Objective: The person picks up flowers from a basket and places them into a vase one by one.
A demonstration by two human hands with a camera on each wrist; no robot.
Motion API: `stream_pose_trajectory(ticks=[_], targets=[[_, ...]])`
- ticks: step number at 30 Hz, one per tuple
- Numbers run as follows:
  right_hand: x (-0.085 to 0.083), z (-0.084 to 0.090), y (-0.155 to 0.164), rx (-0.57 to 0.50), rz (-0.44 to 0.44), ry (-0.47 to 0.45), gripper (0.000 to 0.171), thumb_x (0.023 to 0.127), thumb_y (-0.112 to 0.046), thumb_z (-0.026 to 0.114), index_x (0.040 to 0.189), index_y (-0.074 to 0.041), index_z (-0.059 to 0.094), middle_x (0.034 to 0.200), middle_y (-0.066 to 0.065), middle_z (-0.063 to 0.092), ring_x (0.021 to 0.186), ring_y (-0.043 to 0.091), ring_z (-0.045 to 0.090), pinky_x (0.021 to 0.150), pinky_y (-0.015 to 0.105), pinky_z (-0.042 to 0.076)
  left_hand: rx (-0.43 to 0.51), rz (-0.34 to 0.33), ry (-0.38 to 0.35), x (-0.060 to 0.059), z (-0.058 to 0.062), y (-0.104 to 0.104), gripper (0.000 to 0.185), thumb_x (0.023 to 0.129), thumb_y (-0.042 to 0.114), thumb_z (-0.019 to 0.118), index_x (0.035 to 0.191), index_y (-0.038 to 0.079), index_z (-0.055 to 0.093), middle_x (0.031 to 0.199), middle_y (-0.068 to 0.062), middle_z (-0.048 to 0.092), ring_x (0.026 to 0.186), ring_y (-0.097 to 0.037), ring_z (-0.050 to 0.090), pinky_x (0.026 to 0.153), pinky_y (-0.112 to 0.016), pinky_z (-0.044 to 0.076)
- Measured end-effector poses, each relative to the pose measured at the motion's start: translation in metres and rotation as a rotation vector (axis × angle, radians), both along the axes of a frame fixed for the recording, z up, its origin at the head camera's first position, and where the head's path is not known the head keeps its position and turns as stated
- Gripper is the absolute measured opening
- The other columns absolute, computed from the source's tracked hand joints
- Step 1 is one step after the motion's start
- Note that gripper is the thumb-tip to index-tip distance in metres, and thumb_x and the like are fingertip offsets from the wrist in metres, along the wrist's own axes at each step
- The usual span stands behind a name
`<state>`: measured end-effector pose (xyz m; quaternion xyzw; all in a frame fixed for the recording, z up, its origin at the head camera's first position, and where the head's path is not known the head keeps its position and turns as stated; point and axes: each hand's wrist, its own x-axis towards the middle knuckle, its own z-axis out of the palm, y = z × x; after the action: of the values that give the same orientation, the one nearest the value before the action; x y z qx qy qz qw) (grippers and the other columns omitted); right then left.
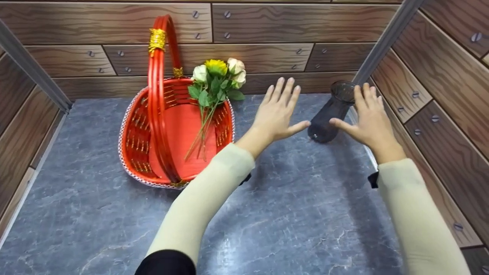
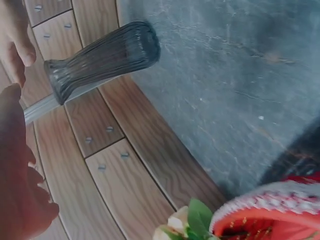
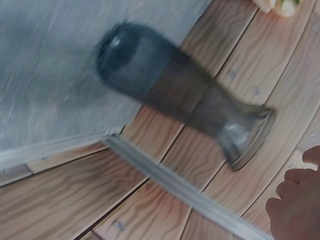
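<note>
Both hands raised, fingers straight and spread, holding nothing: left hand [image 1: 277, 110] and right hand [image 1: 368, 118] flank dark vase [image 1: 330, 112] standing on surface [image 1: 286, 214] by right wall.

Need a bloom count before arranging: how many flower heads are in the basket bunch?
4 visible: one yellow flower at the top centre, one white rose to its left, two white roses stacked on its right. Leaves may hide more.
</note>
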<state>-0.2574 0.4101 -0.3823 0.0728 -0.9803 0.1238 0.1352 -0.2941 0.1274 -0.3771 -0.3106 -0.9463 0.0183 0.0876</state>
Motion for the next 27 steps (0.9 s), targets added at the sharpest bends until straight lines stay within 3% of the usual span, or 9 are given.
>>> stream_pose_trajectory(ticks=[5, 11, 16, 27], targets=[[-0.017, 0.0, 0.015, -0.05, -0.015, -0.059, 0.115, 0.085, -0.065, 0.067, 0.16, -0.003, 0.005, 0.166, 0.022, -0.003, 0.152, 0.043, -0.006, 0.122, 0.059, 0.0, -0.029, 0.007, -0.027, -0.018, 0.004, 0.025, 0.102, 0.09, 0.083, 0.015, 0.16, 0.013, -0.011, 0.167, -0.01, -0.014, 0.154, -0.03, -0.012, 0.126, -0.045, -0.002], [-0.029, -0.006, 0.026, -0.104, -0.048, -0.167, 0.115, 0.086, -0.066, 0.064, 0.16, -0.009, -0.003, 0.166, 0.017, -0.01, 0.15, 0.047, -0.004, 0.117, 0.068, 0.007, -0.045, 0.011, -0.064, -0.032, -0.002, 0.051, 0.1, 0.09, 0.082, 0.014, 0.159, 0.015, -0.013, 0.167, -0.008, -0.017, 0.154, -0.028, -0.011, 0.125, -0.044, -0.003], [-0.038, -0.011, 0.031, -0.1, -0.067, -0.204, 0.115, 0.087, -0.068, 0.06, 0.16, -0.008, -0.006, 0.166, 0.018, -0.009, 0.145, 0.057, 0.002, 0.116, 0.07, 0.008, -0.07, 0.011, -0.067, -0.039, -0.008, 0.07, 0.099, 0.09, 0.082, 0.01, 0.159, 0.016, -0.013, 0.167, -0.006, -0.018, 0.155, -0.027, -0.01, 0.126, -0.044, 0.0], [-0.049, -0.012, 0.052, -0.104, -0.07, -0.253, 0.112, 0.091, -0.066, 0.057, 0.158, 0.001, -0.005, 0.164, 0.026, -0.005, 0.147, 0.055, 0.003, 0.119, 0.065, 0.007, -0.119, -0.008, -0.09, -0.046, -0.014, 0.109, 0.097, 0.092, 0.081, 0.014, 0.161, 0.017, -0.009, 0.169, -0.002, -0.01, 0.155, -0.028, -0.01, 0.126, -0.045, 0.0]])
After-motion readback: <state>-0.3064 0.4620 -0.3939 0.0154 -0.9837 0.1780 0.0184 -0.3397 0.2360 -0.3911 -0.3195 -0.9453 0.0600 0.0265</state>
